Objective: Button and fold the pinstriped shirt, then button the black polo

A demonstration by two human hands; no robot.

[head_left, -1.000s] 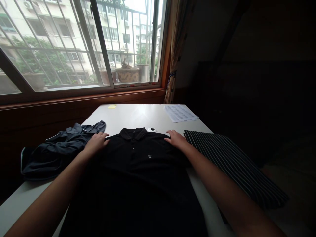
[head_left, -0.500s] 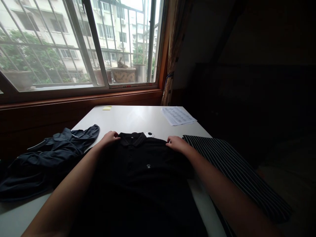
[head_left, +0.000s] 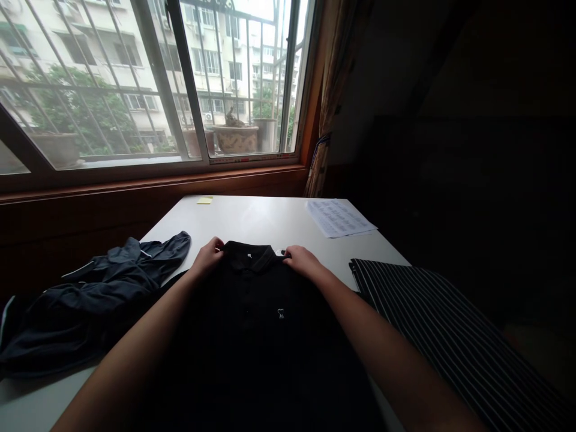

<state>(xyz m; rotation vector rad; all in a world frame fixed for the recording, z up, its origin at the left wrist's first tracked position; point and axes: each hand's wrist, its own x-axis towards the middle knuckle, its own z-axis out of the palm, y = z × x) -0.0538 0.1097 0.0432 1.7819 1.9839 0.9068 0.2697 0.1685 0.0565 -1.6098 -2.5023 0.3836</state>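
Note:
A black polo shirt point(head_left: 270, 348) lies front up on the white table point(head_left: 265, 219), its collar towards the window and a small white emblem on the chest. My left hand point(head_left: 209, 257) pinches the shirt's shoulder beside the collar. On the other side of the collar, my right hand point(head_left: 302, 261) grips the other shoulder with fingers closed on the cloth. A small round white thing point(head_left: 279, 252), partly hidden, shows behind the shirt next to my right fingertips. The shirt's lower part fades into shadow.
A crumpled dark blue garment point(head_left: 117, 282) lies at the left. To the right is a black cloth with white stripes point(head_left: 432, 318). Printed papers point(head_left: 339, 217) and a yellow sticky note point(head_left: 205, 200) lie towards the window point(head_left: 153, 90); a tied curtain point(head_left: 320, 156) hangs beside it.
My right hand has moved left along the shoulder, closer to the collar, now partly covering the round white thing. My left hand stays by the collar. The view has shifted slightly.

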